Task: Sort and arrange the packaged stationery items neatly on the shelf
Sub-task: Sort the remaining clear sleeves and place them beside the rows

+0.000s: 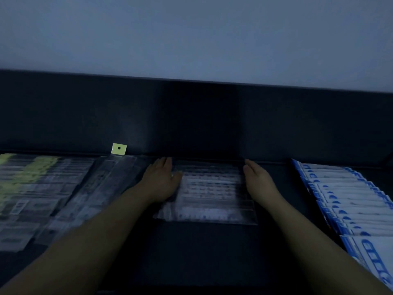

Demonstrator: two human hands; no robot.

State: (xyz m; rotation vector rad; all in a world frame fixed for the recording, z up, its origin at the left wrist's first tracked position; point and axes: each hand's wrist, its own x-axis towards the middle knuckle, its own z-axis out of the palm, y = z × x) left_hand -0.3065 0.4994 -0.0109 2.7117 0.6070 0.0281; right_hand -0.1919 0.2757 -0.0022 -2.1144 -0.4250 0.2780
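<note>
Clear-sleeve stack [209, 193] sits mid-shelf, back edge near dark back wall [191, 116]. Left hand [160, 180] and right hand [258, 180] flat, fingers straight, pressed on either side, gripping nothing; guessing squaring up edges. Left of stack: loose sleeve with yellow hang tab [119, 149], then yellow-label packs [32, 188]. Right: fanned blue-white packs [348, 201]. No bins, just bare shelf [202, 252].

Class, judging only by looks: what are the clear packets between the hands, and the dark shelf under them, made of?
Stack of clear packets: probably thin glossy plastic film, since printed rows show through and the edges catch light. Dark shelf: a matte, smooth, hard surface, perhaps painted metal or laminate; the dim light leaves it open.
</note>
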